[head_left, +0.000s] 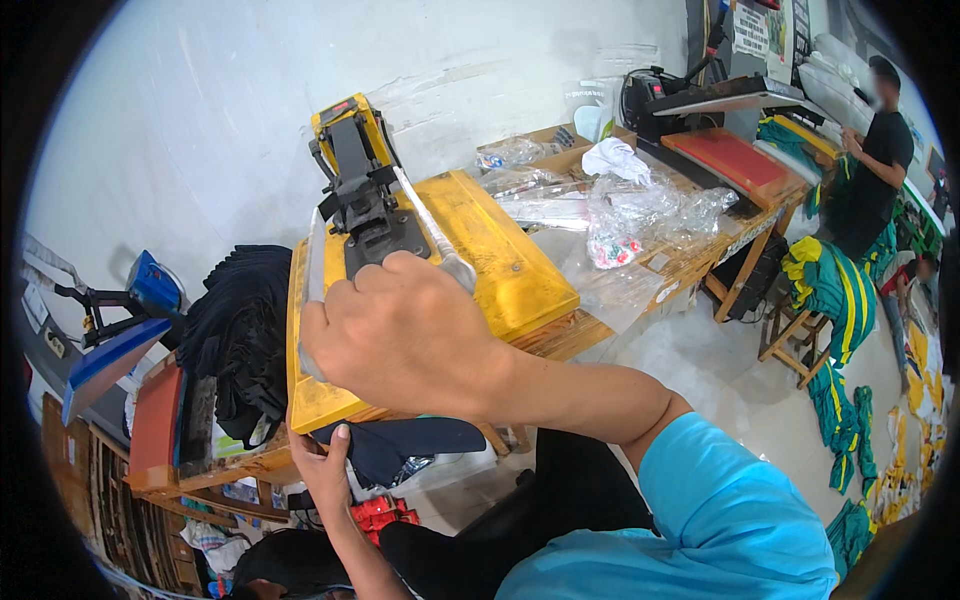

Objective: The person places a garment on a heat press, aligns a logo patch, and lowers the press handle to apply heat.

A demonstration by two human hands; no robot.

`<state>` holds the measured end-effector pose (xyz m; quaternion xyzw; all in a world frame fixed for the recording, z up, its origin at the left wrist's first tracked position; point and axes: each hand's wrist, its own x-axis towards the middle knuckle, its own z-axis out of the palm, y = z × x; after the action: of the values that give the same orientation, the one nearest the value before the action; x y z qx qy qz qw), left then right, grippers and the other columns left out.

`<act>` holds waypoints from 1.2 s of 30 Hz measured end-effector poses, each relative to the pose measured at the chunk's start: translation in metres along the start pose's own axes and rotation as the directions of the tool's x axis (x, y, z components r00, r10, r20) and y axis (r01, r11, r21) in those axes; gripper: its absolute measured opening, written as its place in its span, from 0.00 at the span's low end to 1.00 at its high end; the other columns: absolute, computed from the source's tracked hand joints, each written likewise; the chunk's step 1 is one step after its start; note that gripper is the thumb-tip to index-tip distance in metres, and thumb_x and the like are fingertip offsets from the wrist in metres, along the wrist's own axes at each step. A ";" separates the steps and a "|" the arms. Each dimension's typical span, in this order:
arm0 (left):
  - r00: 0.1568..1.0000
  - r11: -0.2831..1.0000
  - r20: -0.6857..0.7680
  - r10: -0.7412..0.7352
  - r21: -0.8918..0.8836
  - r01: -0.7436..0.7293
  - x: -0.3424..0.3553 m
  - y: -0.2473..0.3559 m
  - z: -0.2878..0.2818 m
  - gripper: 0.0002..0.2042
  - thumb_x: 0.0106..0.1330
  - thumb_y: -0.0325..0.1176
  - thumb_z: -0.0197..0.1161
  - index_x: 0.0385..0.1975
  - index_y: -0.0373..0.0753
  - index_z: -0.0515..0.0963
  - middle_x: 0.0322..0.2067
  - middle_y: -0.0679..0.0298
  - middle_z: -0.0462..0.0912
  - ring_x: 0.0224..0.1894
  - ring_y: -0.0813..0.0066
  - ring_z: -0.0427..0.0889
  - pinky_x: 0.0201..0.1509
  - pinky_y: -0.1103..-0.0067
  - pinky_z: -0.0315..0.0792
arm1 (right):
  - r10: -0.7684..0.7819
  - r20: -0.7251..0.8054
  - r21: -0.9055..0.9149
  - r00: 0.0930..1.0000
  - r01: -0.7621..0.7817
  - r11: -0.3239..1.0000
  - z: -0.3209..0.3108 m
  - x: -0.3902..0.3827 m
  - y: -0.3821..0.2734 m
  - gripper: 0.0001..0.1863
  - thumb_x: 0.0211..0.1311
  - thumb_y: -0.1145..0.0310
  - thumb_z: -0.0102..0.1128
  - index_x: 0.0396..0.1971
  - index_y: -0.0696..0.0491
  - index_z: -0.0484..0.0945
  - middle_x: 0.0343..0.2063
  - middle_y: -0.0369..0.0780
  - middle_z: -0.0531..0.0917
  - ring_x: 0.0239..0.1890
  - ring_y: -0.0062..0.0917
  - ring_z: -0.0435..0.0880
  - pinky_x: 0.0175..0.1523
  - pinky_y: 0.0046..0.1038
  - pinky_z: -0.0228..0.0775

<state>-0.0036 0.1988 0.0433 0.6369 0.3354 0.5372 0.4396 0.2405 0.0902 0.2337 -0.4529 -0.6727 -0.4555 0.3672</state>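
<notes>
My right hand point(405, 335) is closed around the grey bar handle point(440, 240) of a yellow heat press point(490, 265). The wide upper plate of the press is down, its frame and black linkage rising behind my fist. Below the plate's front left corner is my left hand point(322, 470), thumb and fingers apart, beside a dark navy cloth point(420, 445) that sticks out from under the press. Some of the left fingers are hidden at the plate's edge. What lies under the plate is hidden as well.
Left of the press hangs a pile of black garments point(240, 330), near a blue-and-red press point(115, 365). Clear plastic bags point(640, 215) litter the wooden table to the right. Beyond are a red-based press point(730, 160), green-yellow garments on a stool point(835, 290) and a standing person point(875, 170).
</notes>
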 end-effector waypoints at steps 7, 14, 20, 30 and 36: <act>0.999 1.000 -0.023 0.025 -0.014 -0.025 0.000 0.000 0.005 0.35 0.65 0.25 0.74 0.73 0.32 0.68 0.66 0.57 0.76 0.69 0.67 0.73 0.77 0.71 0.61 | -0.018 0.012 -0.010 1.000 0.018 1.000 -0.001 0.001 0.002 0.08 0.48 0.67 0.66 0.17 0.47 0.75 0.14 0.32 0.76 0.19 0.23 0.79 0.29 0.27 0.65; 0.999 0.999 -0.004 0.038 -0.008 -0.038 0.000 -0.001 0.001 0.36 0.65 0.27 0.76 0.73 0.32 0.68 0.65 0.57 0.77 0.68 0.67 0.75 0.76 0.70 0.64 | -0.027 0.052 -0.073 0.998 0.031 0.997 0.000 0.003 0.002 0.08 0.51 0.65 0.68 0.18 0.46 0.77 0.16 0.32 0.78 0.21 0.23 0.82 0.29 0.30 0.69; 0.999 0.998 0.012 0.040 -0.054 -0.039 0.001 0.001 0.011 0.45 0.63 0.29 0.79 0.77 0.27 0.60 0.68 0.54 0.74 0.70 0.67 0.73 0.77 0.71 0.64 | -0.019 0.131 -0.005 0.991 0.020 1.000 -0.006 0.003 0.003 0.03 0.48 0.67 0.69 0.21 0.48 0.84 0.18 0.34 0.84 0.25 0.25 0.88 0.33 0.29 0.74; 1.000 0.992 0.018 0.026 -0.124 -0.024 0.000 0.009 0.010 0.48 0.61 0.27 0.80 0.79 0.25 0.56 0.71 0.51 0.73 0.73 0.66 0.72 0.80 0.70 0.59 | -0.117 -0.122 -0.270 0.986 0.080 0.959 0.000 0.036 0.017 0.18 0.56 0.49 0.76 0.21 0.45 0.80 0.16 0.33 0.78 0.21 0.28 0.82 0.27 0.32 0.70; 0.998 0.993 0.024 0.057 -0.102 -0.054 0.000 0.000 0.009 0.50 0.61 0.29 0.81 0.79 0.24 0.54 0.73 0.50 0.71 0.75 0.65 0.70 0.81 0.70 0.57 | -0.097 0.000 -0.164 0.995 0.096 0.982 -0.014 0.054 0.023 0.23 0.57 0.42 0.78 0.23 0.47 0.82 0.18 0.37 0.82 0.19 0.35 0.81 0.26 0.34 0.70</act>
<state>0.0050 0.1973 0.0433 0.6301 0.2841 0.5570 0.4605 0.2461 0.0959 0.2938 -0.4466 -0.6528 -0.5282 0.3089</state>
